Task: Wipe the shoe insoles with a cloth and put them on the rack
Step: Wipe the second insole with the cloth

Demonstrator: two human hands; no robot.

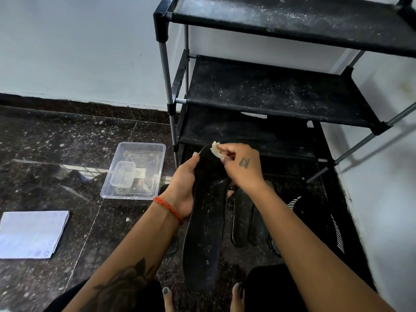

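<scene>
A long black insole [206, 233], dusted with white specks, stands nearly upright in front of me. My left hand [183, 183] grips its left edge near the top. My right hand [239, 163] pinches a small pale cloth [215, 150] against the insole's upper tip. Two more black insoles [242, 218] lie side by side on the floor to the right of the held one. The black shoe rack [276, 93] with metal poles stands just behind, its dusty fabric shelves bare.
A clear plastic tub [126, 190] holding a smaller clear container [122, 174] sits on the dark speckled floor at the left. A white folded cloth or paper [31, 233] lies at the far left. A black striped shoe [315, 221] rests by the right wall.
</scene>
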